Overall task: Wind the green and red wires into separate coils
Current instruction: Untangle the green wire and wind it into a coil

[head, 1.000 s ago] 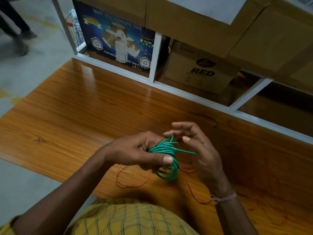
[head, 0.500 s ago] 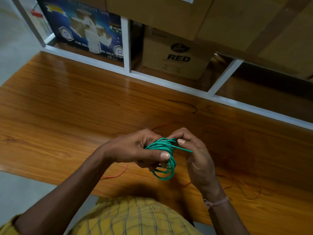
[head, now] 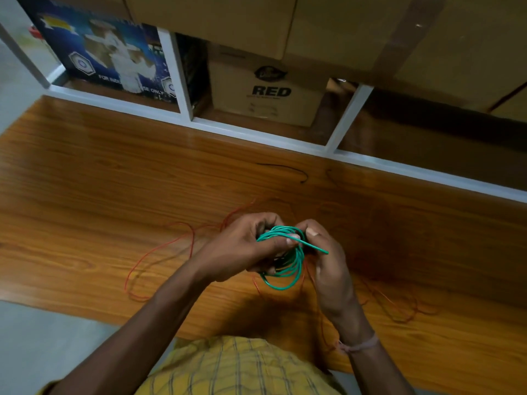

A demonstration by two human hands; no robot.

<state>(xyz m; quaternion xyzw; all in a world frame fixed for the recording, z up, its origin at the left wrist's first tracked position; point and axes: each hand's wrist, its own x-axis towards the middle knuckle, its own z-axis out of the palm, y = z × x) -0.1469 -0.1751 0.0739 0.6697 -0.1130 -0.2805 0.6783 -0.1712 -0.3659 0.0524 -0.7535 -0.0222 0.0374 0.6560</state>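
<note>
Green wire (head: 282,263) sits bundled in a small coil between our two hands, held above the wooden bench (head: 85,181). Our left hand (head: 242,246) grips the loops, thumb pressed across the top strands and fingers curled beneath. Our right hand (head: 328,258) closes on the far side of the coil, fingertips pinching near where the short free end pokes out toward the right. Red wire (head: 159,246) lies loose on the bench, sprawling in wide loops to the left, with more strands trailing near our right wrist; it looks not yet wound.

We judge the green coil to be almost done, with only the tail left to secure. To finish well, we should keep the thumb clamped so the loops do not spring apart, then wrap the tail snugly round the bundle or tuck it through the middle. A slack pinch may let the stiff strands fan open. We should also lift clear of the red strands, since a few run right under the coil and could get caught in it.
</note>
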